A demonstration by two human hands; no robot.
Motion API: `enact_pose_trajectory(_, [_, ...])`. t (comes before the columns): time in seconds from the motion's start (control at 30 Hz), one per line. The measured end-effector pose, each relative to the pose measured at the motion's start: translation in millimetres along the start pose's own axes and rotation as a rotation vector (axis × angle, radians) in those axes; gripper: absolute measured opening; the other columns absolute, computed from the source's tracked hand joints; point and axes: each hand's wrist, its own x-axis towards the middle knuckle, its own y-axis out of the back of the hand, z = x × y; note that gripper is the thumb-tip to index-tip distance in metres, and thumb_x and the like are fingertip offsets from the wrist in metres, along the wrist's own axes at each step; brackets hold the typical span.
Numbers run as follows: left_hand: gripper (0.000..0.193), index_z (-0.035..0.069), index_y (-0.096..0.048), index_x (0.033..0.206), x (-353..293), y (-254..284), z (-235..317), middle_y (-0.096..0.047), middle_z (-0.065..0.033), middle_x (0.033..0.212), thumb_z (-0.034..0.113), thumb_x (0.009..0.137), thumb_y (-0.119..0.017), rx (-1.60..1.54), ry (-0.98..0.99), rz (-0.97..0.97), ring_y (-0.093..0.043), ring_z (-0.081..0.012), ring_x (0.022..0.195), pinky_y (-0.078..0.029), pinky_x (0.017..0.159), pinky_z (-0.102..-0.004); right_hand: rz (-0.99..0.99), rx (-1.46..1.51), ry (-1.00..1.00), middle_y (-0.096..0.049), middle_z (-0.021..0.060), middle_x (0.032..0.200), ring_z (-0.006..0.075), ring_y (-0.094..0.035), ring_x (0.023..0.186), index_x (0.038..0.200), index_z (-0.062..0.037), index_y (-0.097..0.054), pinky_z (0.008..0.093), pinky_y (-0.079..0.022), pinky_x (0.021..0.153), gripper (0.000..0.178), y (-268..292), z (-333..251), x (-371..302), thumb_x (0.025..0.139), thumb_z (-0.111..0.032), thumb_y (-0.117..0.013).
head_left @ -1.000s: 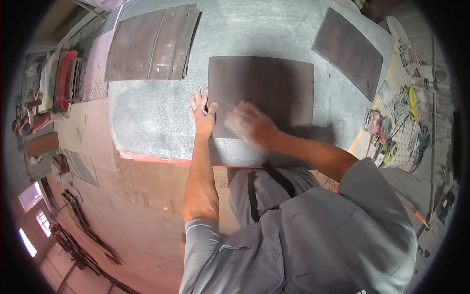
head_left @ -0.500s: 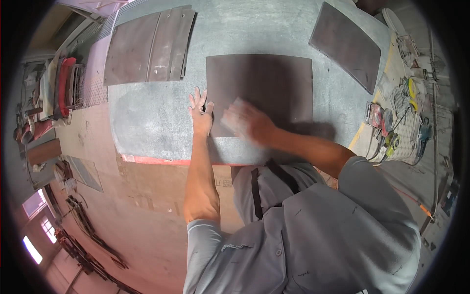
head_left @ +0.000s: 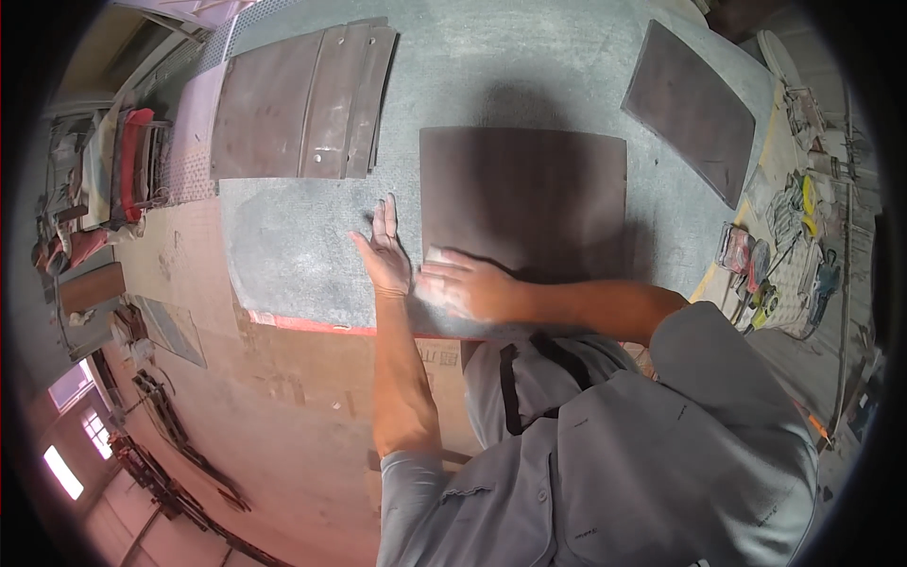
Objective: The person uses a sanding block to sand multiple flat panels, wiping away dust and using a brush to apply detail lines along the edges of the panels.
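Observation:
A flat, dark brown panel (head_left: pixel 491 194) lies on the grey worktop in front of me, partly in shadow. At its near left corner, my right hand (head_left: pixel 482 288) presses over a pale, dusty pad (head_left: pixel 435 255); the fingers hide most of the pad and its exact kind. Just left of that corner is my left hand (head_left: pixel 385 253), open and empty. It is turned on its side, with fingers pointing away and the thumb out to the left. White dust coats the fingers of both hands.
Several stacked brown panels (head_left: pixel 283 104) lie at the far left of the worktop (head_left: pixel 293 246). Another dark panel (head_left: pixel 694 109) sits at an angle on the far right. Beyond the right edge are power tools and cables (head_left: pixel 765 302). A red strip (head_left: pixel 312 323) runs along the near edge.
My right hand has come nearer to me, down to the panel's near left corner. The left hand has turned from palm down beside the panel's left edge onto its side. The view has shifted slightly.

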Motion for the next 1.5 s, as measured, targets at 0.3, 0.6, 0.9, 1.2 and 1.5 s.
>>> enact_pose_trajectory(0.3, [0.083,-0.006,-0.024,0.168,11,-21,-25,-0.023,-0.0214,0.178,0.051,0.112,-0.048,0.706,-0.12,0.05,-0.021,-0.0288,0.166,-0.012,0.134,-0.0403,0.429,-0.475,-0.465,-0.053,0.024,0.155,0.0442,-0.046,0.146,0.147,0.0048,-0.056,0.056,-0.035,0.126,0.069,114,134,41,0.089,-0.025,-0.079])
enact_pose_trajectory(0.6, [0.096,0.008,-0.048,0.16,-6,-100,-49,-0.036,-0.0254,0.171,0.075,0.092,-0.065,1.742,-0.328,0.424,-0.029,-0.0445,0.16,-0.023,0.127,-0.0646,0.241,-0.113,-0.441,-0.057,0.0216,0.154,0.0375,-0.049,0.148,0.143,0.0045,-0.06,0.0516,-0.034,0.127,0.059,69,32,-108,0.095,-0.027,-0.074])
enact_pose_trajectory(0.9, [0.095,0.007,-0.046,0.16,-7,-96,-60,-0.045,-0.0215,0.165,0.073,0.094,-0.065,1.832,-0.491,0.387,-0.035,-0.0409,0.156,-0.03,0.12,-0.0579,0.321,-0.293,-0.622,-0.05,0.0225,0.16,0.0396,-0.046,0.149,0.15,0.0061,-0.054,0.0517,-0.033,0.129,0.074,95,9,-154,0.091,-0.031,-0.079])
enact_pose_trajectory(1.2, [0.103,0.0,-0.035,0.166,-16,-123,-55,-0.041,-0.0226,0.169,0.069,0.096,-0.066,1.848,-0.436,0.226,-0.031,-0.0403,0.16,-0.023,0.127,-0.0606,0.662,-0.545,-0.748,-0.056,0.025,0.154,0.0408,-0.052,0.143,0.144,0.0089,-0.057,0.0512,-0.04,0.122,0.069,183,96,-158,0.091,-0.03,-0.079])
enact_pose_trajectory(1.5, [0.099,-0.009,-0.034,0.161,-41,-174,-96,-0.028,-0.0362,0.168,0.056,0.096,-0.071,1.875,-0.717,-0.228,-0.022,-0.0499,0.161,-0.019,0.128,-0.0657,0.522,-0.185,-0.92,-0.04,0.0261,0.168,0.0408,-0.039,0.156,0.156,0.0067,-0.049,0.0507,-0.035,0.127,0.07,76,-63,-245,0.092,-0.015,-0.07])
